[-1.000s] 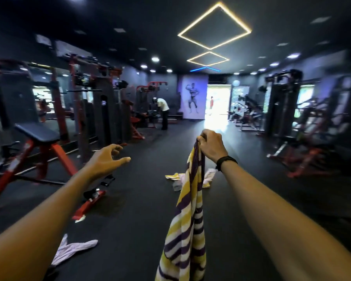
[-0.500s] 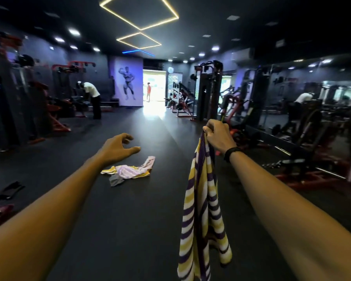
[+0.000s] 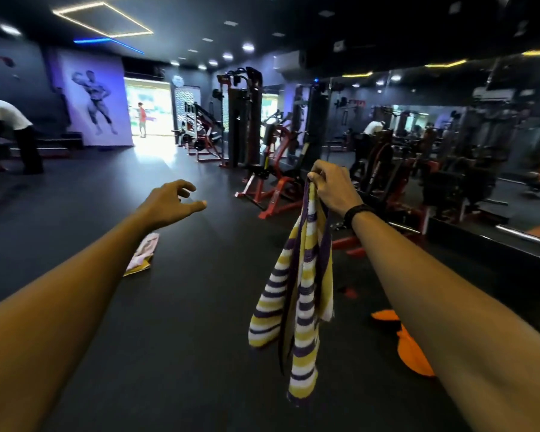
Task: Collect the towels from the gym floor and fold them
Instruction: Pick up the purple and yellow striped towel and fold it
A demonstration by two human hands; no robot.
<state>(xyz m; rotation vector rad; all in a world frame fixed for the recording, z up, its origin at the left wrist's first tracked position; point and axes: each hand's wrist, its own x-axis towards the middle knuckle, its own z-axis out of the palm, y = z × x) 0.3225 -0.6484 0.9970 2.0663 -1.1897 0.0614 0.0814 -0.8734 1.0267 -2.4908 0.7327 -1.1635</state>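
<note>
dark matte rubber flooring [image 3: 200,307] is stretching ahead as a wide open lane toward the bright doorway [image 3: 152,120], with red-framed weight machines [image 3: 272,188] and a mirrored wall [image 3: 449,135] closing in along the right edge. the right hand [image 3: 332,185] is gripping the bunched top of a striped towel [image 3: 296,294], fingers curled tight round the cloth, and the towel is hanging free above the floor in long soft folds of yellow, white and purple bands, its looped terry looking thick and limp. the left hand [image 3: 169,202] is reaching forward holding nothing, fingers loosely curved and apart, thumb pointing right. a crumpled pink-and-yellow towel [image 3: 142,254] is lying on the floor just past the left forearm, partly hidden by it. an orange cloth [image 3: 409,344] is lying flat on the floor at the right, beside the right forearm. compared with half a second ago, the view is swinging further right: the pink-and-yellow towel is sliding from the centre to behind the left arm, the orange cloth is coming into sight, and the striped towel's lower end is swaying leftward. a person in a white shirt [image 3: 10,120] is bending over at the far left.
</note>
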